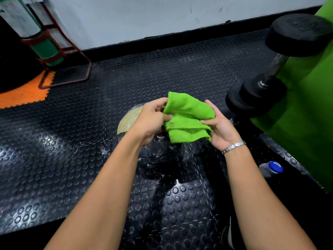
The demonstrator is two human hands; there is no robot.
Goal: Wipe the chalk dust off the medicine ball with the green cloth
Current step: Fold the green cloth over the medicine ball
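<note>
Both hands held the green cloth (pixel 187 118) bunched just above the medicine ball (pixel 130 118) on the studded floor mat (pixel 72 159) — left hand (pixel 151 120) pinching one edge, right hand (pixel 221 127) gripping the folded side — apparently to gather it into a wiping pad.

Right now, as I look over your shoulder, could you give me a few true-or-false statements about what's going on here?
1. The left hand and the right hand both hold the green cloth. True.
2. The cloth lies spread out flat. False: it is bunched in folds between the hands, in front of the medicine ball.
3. A silver bracelet sits on the left wrist. False: it is on the right wrist.
4. A dumbbell stands to the right of the ball. True.
</note>
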